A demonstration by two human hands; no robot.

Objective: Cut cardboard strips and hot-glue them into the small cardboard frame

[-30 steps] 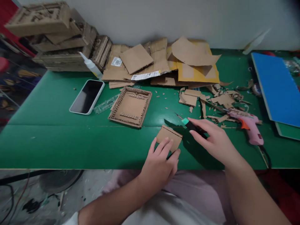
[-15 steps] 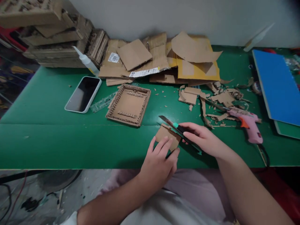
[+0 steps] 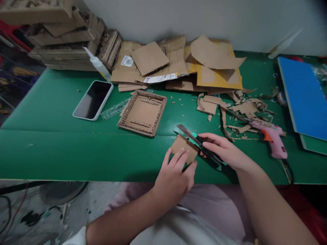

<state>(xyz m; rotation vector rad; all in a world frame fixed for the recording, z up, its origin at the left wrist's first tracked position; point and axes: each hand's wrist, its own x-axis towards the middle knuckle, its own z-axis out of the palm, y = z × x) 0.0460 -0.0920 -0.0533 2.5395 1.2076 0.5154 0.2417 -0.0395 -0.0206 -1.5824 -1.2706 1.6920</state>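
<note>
My left hand [image 3: 176, 170] holds a small piece of cardboard [image 3: 180, 146] against the green table, its fingers spread over the piece's near part. In my right hand [image 3: 219, 149] is a black and green box cutter [image 3: 198, 139], gripped by the handle with the blade out. The blade points to the far left, above the far right edge of the piece. From this angle I cannot tell whether the blade touches it. Beyond my hands lies a shallow cardboard tray [image 3: 143, 111] with corrugated strips along its walls and floor.
A phone [image 3: 93, 100], a clear ruler [image 3: 114, 109] and a white glue bottle [image 3: 98, 66] lie left. Cardboard sheets [image 3: 149, 58] and a stack [image 3: 71, 51] are at the back. Right are scraps [image 3: 246, 108], a pink glue gun [image 3: 273, 136] and a blue board [image 3: 304, 97].
The camera view has shifted slightly, so the table's things sit a little farther right. My right hand and the box cutter have moved slightly right relative to the cardboard piece; my left hand keeps its hold.
</note>
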